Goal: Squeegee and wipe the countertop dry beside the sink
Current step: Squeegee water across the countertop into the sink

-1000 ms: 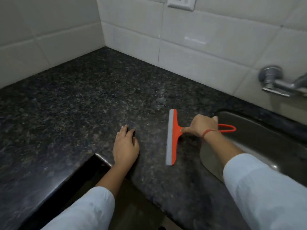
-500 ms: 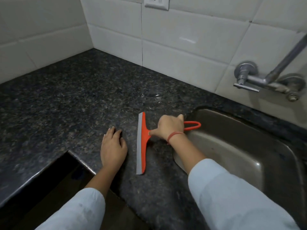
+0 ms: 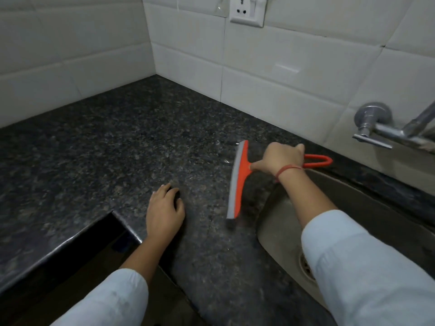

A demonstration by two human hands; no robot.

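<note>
My right hand is wrapped around the squeegee handle, blade on the counter just beside the sink. My left hand rests flat, fingers loose, holding nothing. I judge a tilted blade would skip and leave wet streaks.

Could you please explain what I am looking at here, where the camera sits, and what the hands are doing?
There is no machine: a camera worn on a person's head looks down at their two bare hands. The right hand has its grip closed around an orange squeegee, whose blade meets the dark granite countertop just left of the steel sink. The left hand rests flat on the counter, holding nothing. A tap and a wall socket sit on the white tiles behind.
</note>
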